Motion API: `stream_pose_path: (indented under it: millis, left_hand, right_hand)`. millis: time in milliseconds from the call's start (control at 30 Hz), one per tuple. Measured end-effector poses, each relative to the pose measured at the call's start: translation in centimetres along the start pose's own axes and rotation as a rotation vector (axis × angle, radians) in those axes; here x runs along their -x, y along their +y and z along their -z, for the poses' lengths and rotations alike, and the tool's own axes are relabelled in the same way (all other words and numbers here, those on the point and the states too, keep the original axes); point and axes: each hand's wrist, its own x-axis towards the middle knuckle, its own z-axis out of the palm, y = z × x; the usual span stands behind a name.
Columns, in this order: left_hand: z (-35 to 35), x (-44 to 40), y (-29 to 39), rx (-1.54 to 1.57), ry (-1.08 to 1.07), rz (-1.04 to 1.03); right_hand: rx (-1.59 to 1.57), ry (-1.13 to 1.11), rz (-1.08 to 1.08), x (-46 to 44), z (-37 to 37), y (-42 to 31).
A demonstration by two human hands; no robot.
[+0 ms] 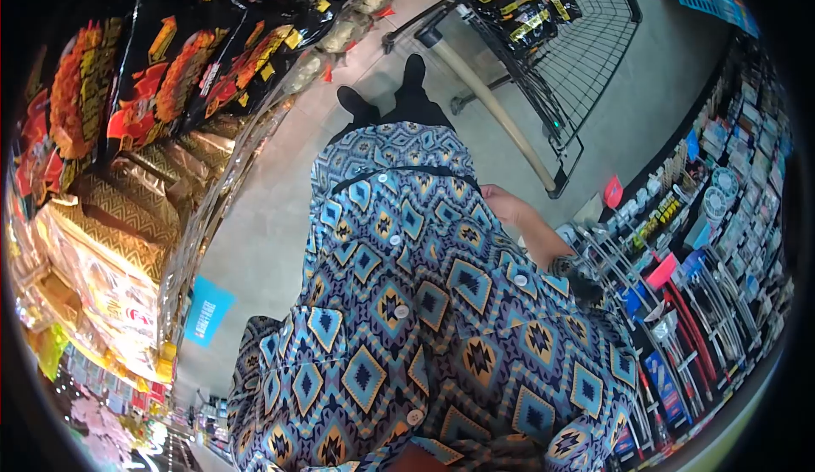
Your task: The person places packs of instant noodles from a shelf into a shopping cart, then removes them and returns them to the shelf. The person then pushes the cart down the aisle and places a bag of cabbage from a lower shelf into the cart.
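Note:
My right hand [503, 205] hangs beside my right hip, close to the hem of the blue patterned shirt [395, 260]. Its fingers are partly hidden against the cloth, so I cannot make out whether they are apart or curled. The shopping cart [607, 73] stands ahead to the right, with its pale handle bar [492, 107] apart from that hand. Inside the cart lie shiny black packets [526, 14] with yellow lettering. My left hand is out of view.
On the left, a display holds black snack bags [182, 81] and gold packets [110, 234]; a blue tag [208, 311] sticks out from it. Along the right runs a rack of hanging small goods [679, 302]. A grey tiled floor [263, 226] lies between.

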Motion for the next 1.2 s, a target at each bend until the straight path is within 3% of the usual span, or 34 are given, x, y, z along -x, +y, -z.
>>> stream_pose_path:
  millis: [167,267,333,367,400,467,1200]
  left_hand:
    - [1.2,0.2,-1.2,0.076,0.057,-0.072]
    - [1.6,0.9,-3.1,0.126,0.088,-0.093]
    - [1.9,0.5,-3.8,0.154,0.110,-0.109]
    - [2.2,0.7,-4.0,0.168,0.122,-0.120]
    - [2.5,0.7,-4.3,0.184,0.136,-0.135]
    - [2.9,1.2,-5.5,0.217,0.162,-0.157]
    - [3.4,-1.0,-9.5,0.415,0.292,-0.316]
  right_hand:
    - [0.022,0.119,-0.094,3.4,-7.9,-6.4]
    - [0.124,0.194,-0.156,1.5,-6.0,-3.3]
    - [0.264,0.462,0.083,1.5,-6.7,-3.4]
    - [0.522,0.559,0.195,1.3,-6.5,-3.1]
    - [0.534,0.549,0.199,1.1,-7.0,-3.3]
    - [-0.183,0.403,0.324,1.2,-8.1,-3.1]
    - [0.204,0.478,0.281,-1.9,-7.0,-3.1]
